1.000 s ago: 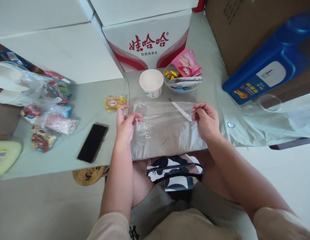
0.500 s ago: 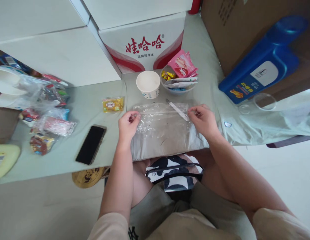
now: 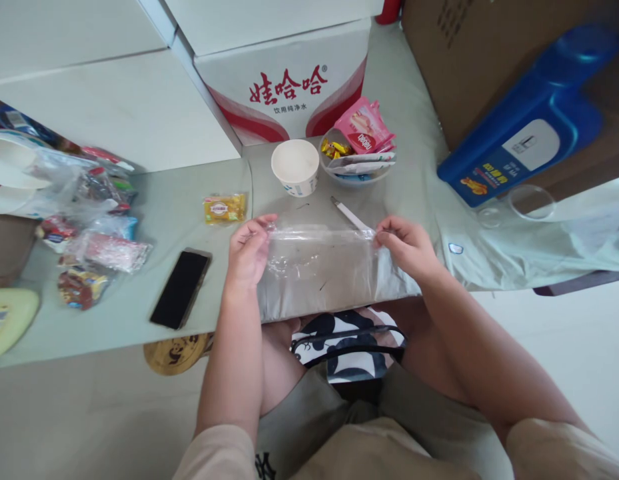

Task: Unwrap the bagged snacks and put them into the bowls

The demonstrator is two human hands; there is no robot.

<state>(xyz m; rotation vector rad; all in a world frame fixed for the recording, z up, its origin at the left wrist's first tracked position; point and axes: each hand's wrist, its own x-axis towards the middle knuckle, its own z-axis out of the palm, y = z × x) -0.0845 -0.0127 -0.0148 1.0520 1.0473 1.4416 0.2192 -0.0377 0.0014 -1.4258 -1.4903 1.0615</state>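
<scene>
A clear plastic bag [image 3: 314, 257] is stretched flat between my hands, above the cloth near the table's front edge. My left hand [image 3: 248, 250] pinches its upper left corner. Closed on the upper right corner is my right hand [image 3: 405, 245]. A folded strip runs along the bag's top edge. Just behind the bag lies a white-handled utility knife [image 3: 350, 213], its near end close to my right fingertips and partly behind the film. A paper cup [image 3: 295, 170] stands farther back, beside a clear bowl [image 3: 359, 179] of wrapped snacks.
To the left are a phone [image 3: 180, 289], a yellow snack packet [image 3: 225, 208] and a heap of wrapped snacks [image 3: 106, 250]. A blue bottle [image 3: 529, 127] and a clear plastic cup [image 3: 532, 203] are on the right. A white carton [image 3: 289, 93] stands at the back.
Both hands still hold the bag's corners. Its top edge has come slightly nearer to me and now looks folded into a strip. My left hand has turned, its fingers more raised.
</scene>
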